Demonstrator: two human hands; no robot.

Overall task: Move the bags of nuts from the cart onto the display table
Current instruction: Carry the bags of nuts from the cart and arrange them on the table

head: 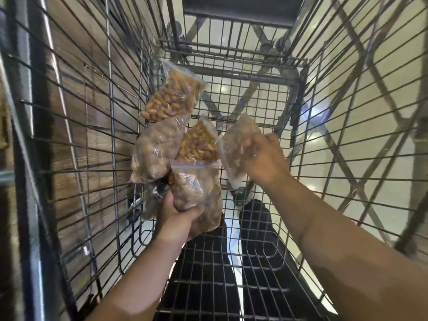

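Your left hand (179,216) clutches a fanned bunch of nut bags (176,144) inside the wire cart (254,246). Farther in, your right hand (264,156) grips one more clear bag (234,140) just beside the bunch, above the cart floor.

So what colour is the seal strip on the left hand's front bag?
Red, across the top of the front bag; seen in head view.
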